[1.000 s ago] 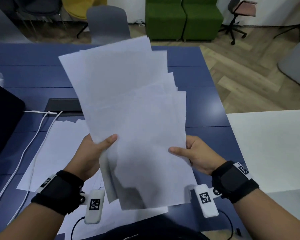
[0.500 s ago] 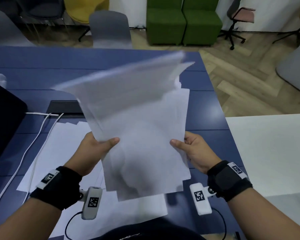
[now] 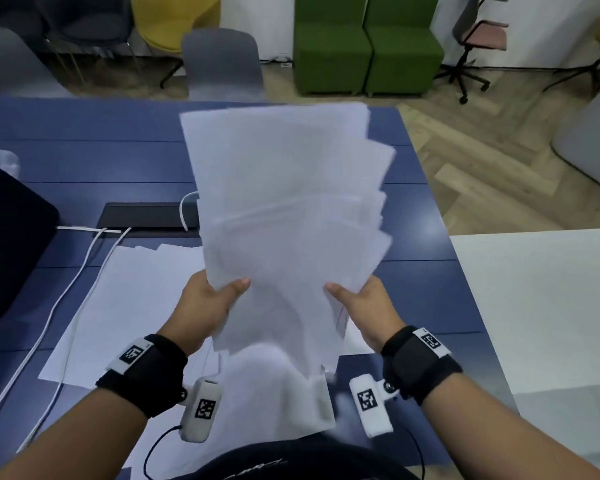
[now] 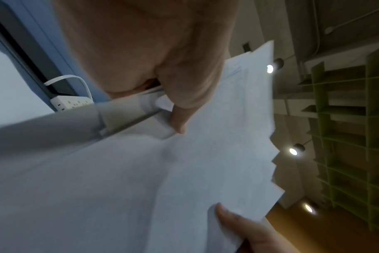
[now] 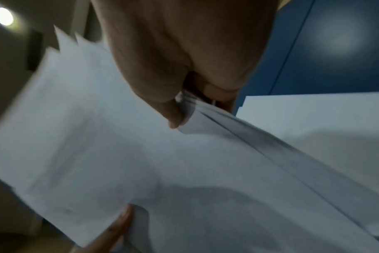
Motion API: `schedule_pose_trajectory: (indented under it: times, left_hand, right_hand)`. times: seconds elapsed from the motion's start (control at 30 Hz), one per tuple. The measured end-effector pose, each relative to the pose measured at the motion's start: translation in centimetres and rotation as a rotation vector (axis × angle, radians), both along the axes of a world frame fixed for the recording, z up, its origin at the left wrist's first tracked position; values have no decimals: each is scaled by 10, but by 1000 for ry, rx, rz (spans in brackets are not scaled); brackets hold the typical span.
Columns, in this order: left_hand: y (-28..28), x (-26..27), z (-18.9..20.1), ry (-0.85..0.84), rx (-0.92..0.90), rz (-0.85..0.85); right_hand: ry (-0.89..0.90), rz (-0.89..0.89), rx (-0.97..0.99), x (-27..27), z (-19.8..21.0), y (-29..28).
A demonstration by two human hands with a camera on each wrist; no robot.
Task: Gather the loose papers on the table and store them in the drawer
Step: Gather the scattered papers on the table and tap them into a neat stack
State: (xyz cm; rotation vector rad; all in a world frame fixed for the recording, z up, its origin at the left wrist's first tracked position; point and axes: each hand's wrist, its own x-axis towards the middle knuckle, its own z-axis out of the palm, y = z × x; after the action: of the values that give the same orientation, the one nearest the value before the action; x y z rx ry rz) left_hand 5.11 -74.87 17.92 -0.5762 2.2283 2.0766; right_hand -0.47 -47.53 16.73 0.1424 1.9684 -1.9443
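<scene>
Head view first, far left: more loose sheets [image 3: 125, 306] lie flat on the blue counter [image 3: 84, 161], beside the white cables [image 3: 84, 265] and the dark slot [image 3: 146, 216], not yet gathered. Moving in, the left hand [image 3: 205, 313] grips the lower left edge of the lifted stack of papers [image 3: 284, 209], thumb laid across the top sheet; in the left wrist view that thumb [image 4: 180, 109] presses down on the paper with the other fingers hidden underneath. The stack stands up off the counter, long axis running away from the person, far ends fanned and stepped rather than flush. Over to the right, the right hand [image 3: 364, 306] mirrors it on the lower right edge, thumb on top, and the right wrist view shows the sheet edges [image 5: 193, 104] pinched between thumb and the fingers behind. So the near short edge sits between both hands, equally close to each. My read: the next move turns on that near edge, tapping it down to square the fan. No drawer shows in any view, so where it lies I cannot tell.
</scene>
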Motion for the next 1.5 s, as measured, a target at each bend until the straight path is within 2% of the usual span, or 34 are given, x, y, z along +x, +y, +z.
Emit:
schedule_pose_trajectory:
  times: [0.1, 0.2, 0.33, 0.47, 0.6, 0.77, 0.87, 0.97, 1.1, 1.17, 1.27, 1.5]
  left_hand:
    - [9, 3, -4, 63, 33, 76]
    - [14, 5, -11, 116, 43, 65]
    - [14, -2, -25, 52, -18, 37]
    - [11, -8, -27, 56, -70, 108]
    - [8, -13, -16, 88, -91, 166]
    - [9, -10, -6, 118, -135, 144]
    - [10, -7, -7, 90, -87, 115]
    - [7, -6, -9, 48, -33, 142]
    - [6, -10, -5, 67, -27, 116]
    - [10, -8, 9, 113, -50, 104]
    - [-2, -9, 2, 113, -85, 76]
    - [-2, -8, -4, 97, -95, 94]
  right_hand:
    - [150, -86, 127, -4, -2, -1]
    - [298, -101, 288, -3, -14, -2]
    - [133, -92, 316, -1, -38, -2]
    - [85, -144, 291, -7, -42, -3]
    - [97, -172, 241, -10, -36, 2]
    - [141, -215, 106, 0, -29, 6]
    - [107, -131, 156, 7, -38, 12]
    - [75, -132, 205, 6, -44, 16]
    - [99, -158, 189, -3, -36, 16]
    - [135, -158, 167, -7, -29, 16]
    - [158, -125, 146, -8, -26, 19]
    - [41, -177, 144, -7, -34, 17]
